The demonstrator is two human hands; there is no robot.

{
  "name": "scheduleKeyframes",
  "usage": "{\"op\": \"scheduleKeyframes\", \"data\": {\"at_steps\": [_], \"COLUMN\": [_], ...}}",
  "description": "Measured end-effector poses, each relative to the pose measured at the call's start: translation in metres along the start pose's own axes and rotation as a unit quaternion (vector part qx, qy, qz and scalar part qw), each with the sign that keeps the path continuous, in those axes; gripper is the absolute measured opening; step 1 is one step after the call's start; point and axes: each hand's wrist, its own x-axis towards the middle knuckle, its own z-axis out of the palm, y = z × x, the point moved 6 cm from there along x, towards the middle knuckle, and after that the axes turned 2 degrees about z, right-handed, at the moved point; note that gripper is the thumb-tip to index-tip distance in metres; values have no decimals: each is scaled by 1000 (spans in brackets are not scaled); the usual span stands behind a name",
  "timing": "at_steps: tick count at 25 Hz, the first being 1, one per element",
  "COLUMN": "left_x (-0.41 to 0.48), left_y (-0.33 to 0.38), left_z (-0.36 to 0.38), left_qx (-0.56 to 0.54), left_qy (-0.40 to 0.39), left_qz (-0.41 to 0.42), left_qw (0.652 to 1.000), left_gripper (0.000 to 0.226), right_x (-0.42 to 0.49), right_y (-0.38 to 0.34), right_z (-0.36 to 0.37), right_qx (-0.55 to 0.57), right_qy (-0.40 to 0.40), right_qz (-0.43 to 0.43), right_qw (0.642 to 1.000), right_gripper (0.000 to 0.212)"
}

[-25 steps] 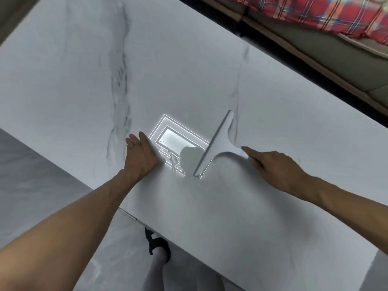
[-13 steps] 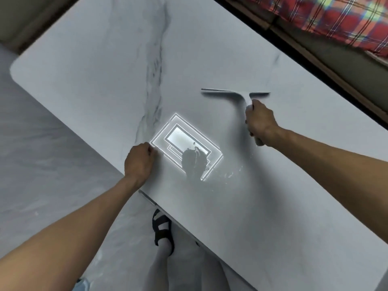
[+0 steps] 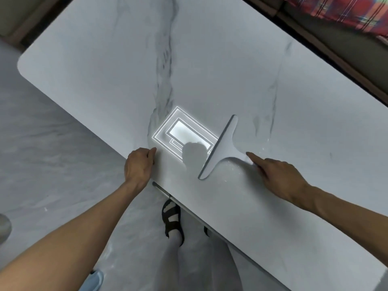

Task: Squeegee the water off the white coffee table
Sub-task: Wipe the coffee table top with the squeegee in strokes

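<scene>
The left hand (image 3: 139,166) is loosely clenched with nothing in it, its knuckles propped on the table (image 3: 105,70) at the near edge, well to the left of the working grip. It seems to serve as a brace and is best kept there, clear of the blade's path.

Just ahead of the grip and to its left lies the squeegee (image 3: 222,148), its blade slanted on the tabletop, with the glare of a ceiling lamp (image 3: 180,131) touching its left side. The right hand (image 3: 279,177) grasps the handle, the forefinger stretched along it toward the blade. To draw this stroke well, I judge, keep the whole blade edge flat on the surface with even pressure and carry it in one unbroken pull off the near edge. A lifted end would leave a streak.

Beyond the grip and slightly left of it, a few water drops (image 3: 257,126) glisten, so that strip likely needs another pass.

Half a second ago the squeegee lay farther off, its blade crosswise and the hand fisted over the handle. It has since come toward the near edge and turned aslant. The left hand has stayed clenched.
</scene>
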Motion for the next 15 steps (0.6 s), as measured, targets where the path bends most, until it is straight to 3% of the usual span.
{"op": "scheduleKeyframes", "data": {"at_steps": [5, 11, 15], "left_x": [-3, 3, 12], "left_y": [-2, -54, -76], "left_z": [2, -32, -46], "left_qx": [-45, -71, -46], "left_qy": [-13, 32, 46], "left_qz": [-6, -46, -57], "left_qw": [999, 996, 996], "left_gripper": [34, 37, 57], "right_x": [-26, 59, 86], "right_y": [32, -164, -229], "right_z": [-25, -1, 16], "right_qx": [-23, 2, 12], "right_qy": [35, 18, 30], "right_qz": [29, -158, -196], "right_qw": [999, 987, 980], "right_gripper": [42, 40, 39]}}
